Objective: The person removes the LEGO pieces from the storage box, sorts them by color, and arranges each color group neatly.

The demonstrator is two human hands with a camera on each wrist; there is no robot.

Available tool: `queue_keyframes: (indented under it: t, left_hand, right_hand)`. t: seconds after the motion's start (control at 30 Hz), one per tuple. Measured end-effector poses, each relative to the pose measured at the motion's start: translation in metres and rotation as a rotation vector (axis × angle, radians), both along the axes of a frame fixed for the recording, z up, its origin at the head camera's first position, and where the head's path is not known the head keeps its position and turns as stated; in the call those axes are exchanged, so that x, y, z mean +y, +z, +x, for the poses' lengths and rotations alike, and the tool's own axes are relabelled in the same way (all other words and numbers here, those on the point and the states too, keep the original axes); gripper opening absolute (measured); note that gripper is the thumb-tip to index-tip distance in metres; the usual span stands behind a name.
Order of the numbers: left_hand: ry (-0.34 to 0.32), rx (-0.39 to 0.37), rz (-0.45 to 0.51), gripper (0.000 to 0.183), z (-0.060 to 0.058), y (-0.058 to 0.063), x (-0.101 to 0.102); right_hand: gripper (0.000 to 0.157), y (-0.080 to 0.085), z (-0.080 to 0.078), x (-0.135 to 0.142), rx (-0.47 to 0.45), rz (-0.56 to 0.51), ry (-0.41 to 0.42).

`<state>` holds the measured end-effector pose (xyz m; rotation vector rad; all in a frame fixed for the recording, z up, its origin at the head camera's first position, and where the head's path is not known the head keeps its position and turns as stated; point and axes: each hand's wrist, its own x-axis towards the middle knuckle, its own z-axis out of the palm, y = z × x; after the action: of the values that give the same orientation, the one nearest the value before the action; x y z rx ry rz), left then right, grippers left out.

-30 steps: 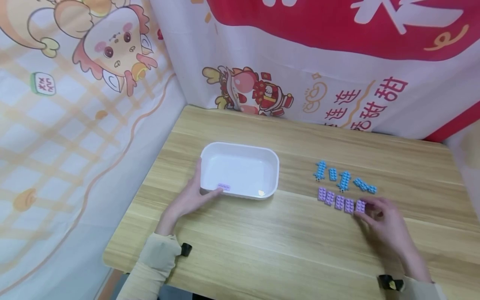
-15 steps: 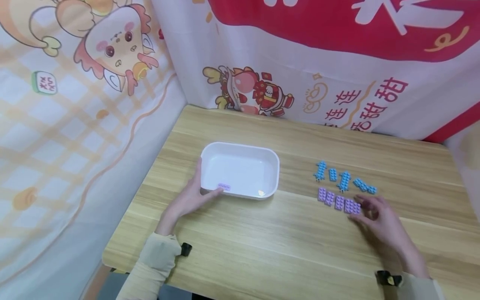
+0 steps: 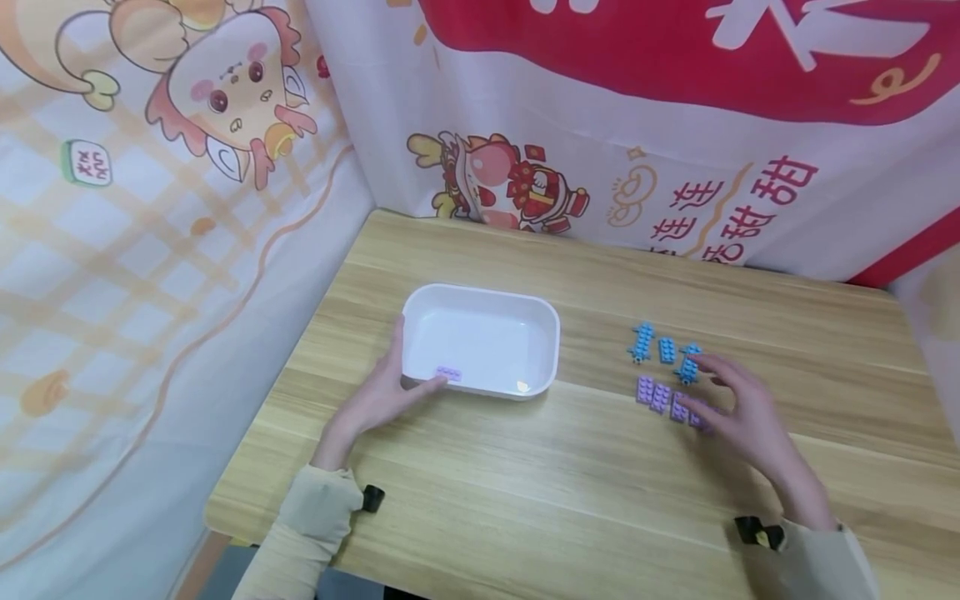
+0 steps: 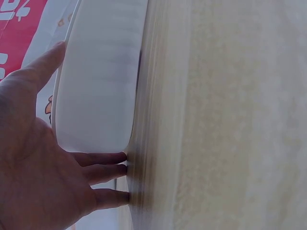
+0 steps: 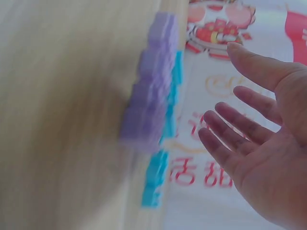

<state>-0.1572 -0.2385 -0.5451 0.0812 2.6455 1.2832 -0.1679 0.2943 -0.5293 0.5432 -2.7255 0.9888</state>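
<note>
In the head view my left hand rests against the left end of a white tray. Its thumb lies at the near rim, and in the left wrist view the fingers lie straight along the outer wall. One purple toy brick is inside the tray, close to the thumb. My right hand hovers over a row of purple toy bricks with thumb and fingers spread. The right wrist view shows that hand holding nothing, with the purple bricks apart from it.
Blue toy bricks lie in a row behind the purple ones; my right hand hides some of them. A wooden table carries everything. Printed cloth hangs along its back edge and left side.
The rightmost purple brick has been slid left against its neighbour and let go. My right hand has then lifted and moved left over the rows. The left hand and tray stay put.
</note>
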Motion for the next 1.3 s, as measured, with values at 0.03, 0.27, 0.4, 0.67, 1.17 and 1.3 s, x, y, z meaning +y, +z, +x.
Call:
queue_keyframes:
  t: [0.03, 0.27, 0.4, 0.67, 1.17, 1.3]
  left_hand:
    - [-0.003, 0.005, 0.003, 0.134, 0.0, 0.0, 0.0]
    - [-0.007, -0.003, 0.01, 0.134, 0.001, 0.001, 0.0]
    - [0.0, -0.019, -0.005, 0.134, 0.001, 0.002, 0.0]
    - [0.001, -0.014, -0.008, 0.135, 0.0, 0.001, 0.0]
    - [0.009, -0.003, -0.011, 0.136, 0.001, 0.004, -0.002]
    - [0.012, -0.022, -0.021, 0.135, 0.001, 0.002, 0.0]
  right_hand:
    - [0.068, 0.003, -0.001, -0.005, 0.007, 0.001, 0.017]
    - [0.066, 0.022, -0.012, -0.046, -0.024, -0.007, 0.126]
    - [0.065, 0.032, -0.023, -0.074, -0.064, -0.019, 0.18]
    - [0.07, 0.04, -0.05, -0.125, -0.139, -0.041, 0.263]
    - [0.069, 0.029, -0.076, -0.215, -0.227, 0.026, 0.527]
    - [0.066, 0.012, -0.085, -0.234, -0.261, 0.041, 0.619]
